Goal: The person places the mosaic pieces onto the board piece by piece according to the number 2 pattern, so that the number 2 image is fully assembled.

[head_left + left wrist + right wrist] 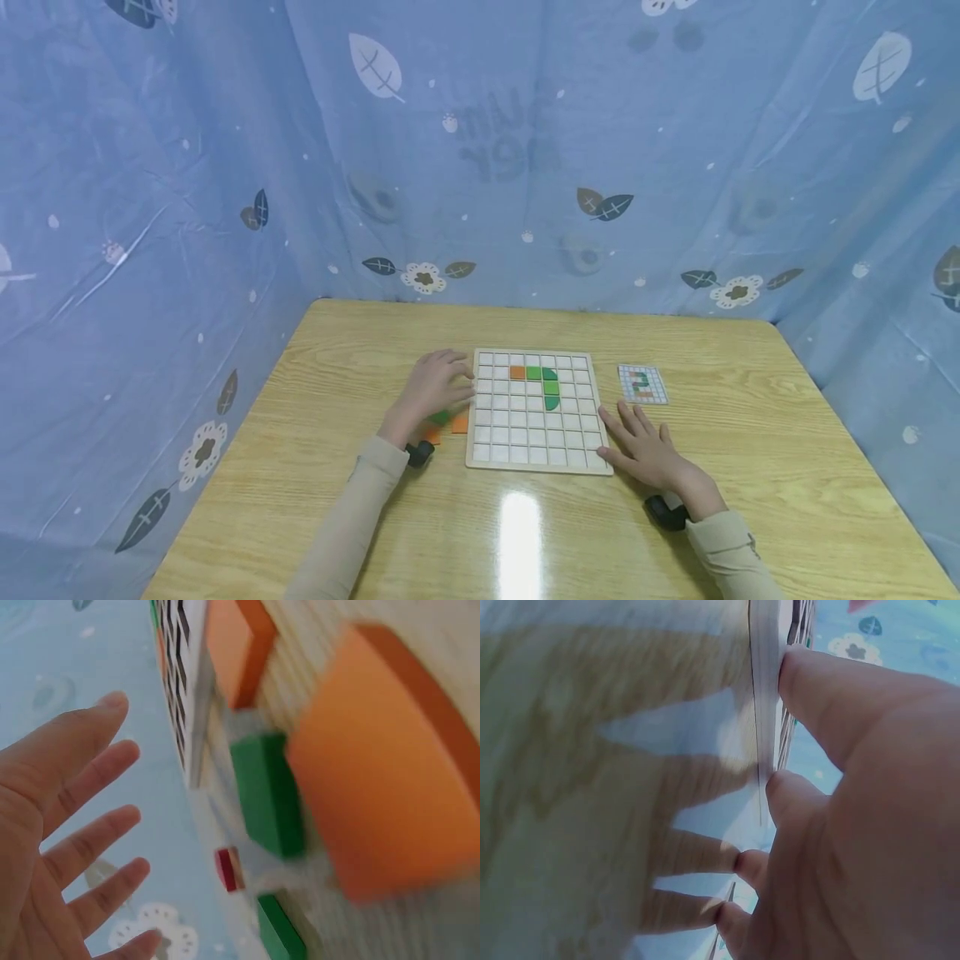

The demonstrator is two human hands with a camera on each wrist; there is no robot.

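Observation:
A white gridded board point(525, 433) with a light wooden rim lies on the table. One orange square point(517, 372) and several green pieces point(551, 387) form a hook shape in its upper cells. My left hand point(435, 387) hovers by the board's left edge with fingers spread and nothing held. Below it, in the left wrist view, lie a large orange block point(390, 772), a smaller orange block point(238, 649), green blocks point(268, 795) and a small red piece point(228, 868). My right hand point(648, 454) touches the board's right edge, thumb and index fingertips at the rim point(765, 705).
Right of the board lies a small gridded card point(642, 385) printed with a coloured figure like a 2. The wooden table point(352, 342) is bordered by blue patterned curtains point(480, 167) behind and at both sides.

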